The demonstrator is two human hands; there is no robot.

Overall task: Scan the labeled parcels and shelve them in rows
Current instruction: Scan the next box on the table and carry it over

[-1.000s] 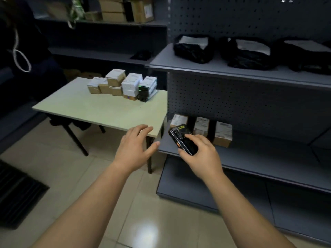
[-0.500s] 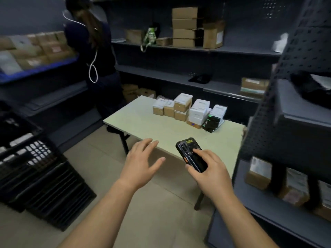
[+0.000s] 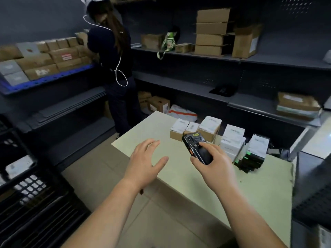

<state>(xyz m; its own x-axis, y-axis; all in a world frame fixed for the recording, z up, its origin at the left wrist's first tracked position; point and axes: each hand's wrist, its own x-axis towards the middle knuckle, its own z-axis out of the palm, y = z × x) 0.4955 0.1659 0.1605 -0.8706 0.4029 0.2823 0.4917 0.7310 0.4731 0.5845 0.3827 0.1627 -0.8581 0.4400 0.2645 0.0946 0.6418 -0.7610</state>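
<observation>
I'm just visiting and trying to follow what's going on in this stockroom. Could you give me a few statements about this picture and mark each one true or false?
1. The right hand holds a black scanner. True.
2. The left hand carries a box. False: it is open and holds nothing.
3. The small boxes sit on the pale table. True.
4. Nobody else is in the room. False: a person stands at the shelves on the left, back turned.
5. The black crates stand on the table. False: they are off it, at the lower left.
</observation>
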